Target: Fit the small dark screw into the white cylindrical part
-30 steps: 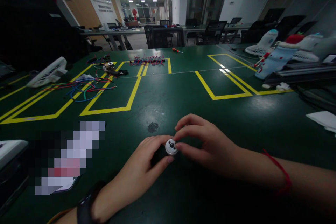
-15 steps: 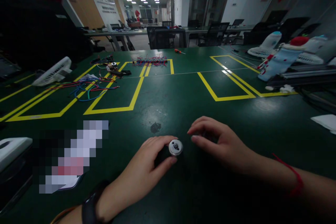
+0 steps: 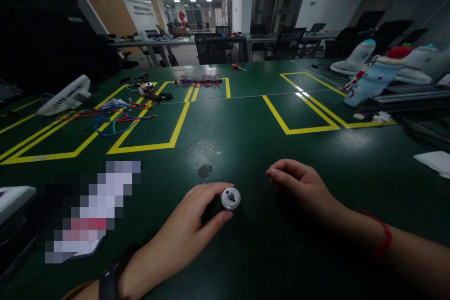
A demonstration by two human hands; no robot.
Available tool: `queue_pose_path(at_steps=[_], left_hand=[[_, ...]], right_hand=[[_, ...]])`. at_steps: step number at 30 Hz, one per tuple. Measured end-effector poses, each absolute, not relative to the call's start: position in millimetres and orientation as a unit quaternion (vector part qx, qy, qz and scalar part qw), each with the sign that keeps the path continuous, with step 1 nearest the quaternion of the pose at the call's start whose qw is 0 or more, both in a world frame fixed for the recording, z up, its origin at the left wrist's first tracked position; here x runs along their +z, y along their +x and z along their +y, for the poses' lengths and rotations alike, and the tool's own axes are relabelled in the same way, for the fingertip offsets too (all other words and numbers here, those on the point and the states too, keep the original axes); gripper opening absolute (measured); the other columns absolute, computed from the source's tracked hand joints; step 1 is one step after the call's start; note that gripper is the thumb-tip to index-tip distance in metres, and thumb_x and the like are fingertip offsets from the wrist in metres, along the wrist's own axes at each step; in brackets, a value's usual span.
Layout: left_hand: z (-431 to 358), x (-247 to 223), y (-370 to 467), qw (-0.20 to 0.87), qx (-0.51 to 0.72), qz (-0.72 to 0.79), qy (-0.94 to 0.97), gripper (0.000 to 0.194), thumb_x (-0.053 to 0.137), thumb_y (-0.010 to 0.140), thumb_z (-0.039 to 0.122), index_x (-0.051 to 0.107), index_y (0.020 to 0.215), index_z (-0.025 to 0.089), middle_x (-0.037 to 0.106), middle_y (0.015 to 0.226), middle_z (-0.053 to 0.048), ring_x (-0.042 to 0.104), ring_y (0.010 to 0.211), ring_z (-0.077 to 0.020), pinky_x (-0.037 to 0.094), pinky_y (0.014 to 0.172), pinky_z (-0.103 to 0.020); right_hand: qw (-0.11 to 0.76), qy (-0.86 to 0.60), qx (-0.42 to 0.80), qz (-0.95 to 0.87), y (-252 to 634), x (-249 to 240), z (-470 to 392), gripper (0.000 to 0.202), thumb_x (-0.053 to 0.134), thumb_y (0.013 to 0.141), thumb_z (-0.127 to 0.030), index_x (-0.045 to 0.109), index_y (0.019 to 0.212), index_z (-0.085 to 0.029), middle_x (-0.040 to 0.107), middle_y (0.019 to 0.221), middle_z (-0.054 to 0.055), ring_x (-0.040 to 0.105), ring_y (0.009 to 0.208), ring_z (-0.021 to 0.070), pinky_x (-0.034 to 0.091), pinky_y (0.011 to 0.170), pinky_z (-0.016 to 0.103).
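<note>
A small round electric motor (image 3: 231, 198) stands with its silver end face up, showing a short central shaft and dark holes. My left hand (image 3: 200, 213) grips it from the left, thumb on the near side and index finger on the far side. Most of the motor's body is lost in the dark below its face. To the right of it, apart from the motor, my right hand (image 3: 298, 185) hovers with thumb and index finger pinched together. Whatever may sit in that pinch is too small or hidden to make out.
A blurred-out phone-like object (image 3: 94, 215) lies left of my left arm. Farther off are loose wires (image 3: 112, 117), a wire bundle (image 3: 202, 80), a screwdriver (image 3: 238, 67) and yellow tape outlines (image 3: 172, 144). A blue snowman-like figure (image 3: 372, 82) stands at right, near white paper (image 3: 434, 163).
My right hand has drawn away to the right from the motor, and its thumb and index finger have closed together. My left hand keeps its grip on the motor; the view has shifted slightly.
</note>
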State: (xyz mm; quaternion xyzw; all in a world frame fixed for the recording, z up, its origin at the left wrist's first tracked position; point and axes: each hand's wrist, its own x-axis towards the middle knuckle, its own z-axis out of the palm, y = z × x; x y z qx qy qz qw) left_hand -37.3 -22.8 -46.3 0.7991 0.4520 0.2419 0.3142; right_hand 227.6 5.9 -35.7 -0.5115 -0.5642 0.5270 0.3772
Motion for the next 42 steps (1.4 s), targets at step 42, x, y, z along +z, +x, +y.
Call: queue_pose_path(at_steps=[42], left_hand=[[-22,-45,-35,0.313,0.248,0.444,0.802,0.038,0.058,0.093,0.028,0.046,0.129,0.035,0.058,0.126,-0.001,0.055,0.116,-0.024,0.044,0.1,-0.044]], right_hand=[[0.215,-0.399,0.296,-0.841,223,-40,-6,0.013,0.064,0.084,-0.02,0.07,0.096,-0.022,0.058,0.113,0.008,0.054,0.106,0.0231,0.048,0.09,0.041]])
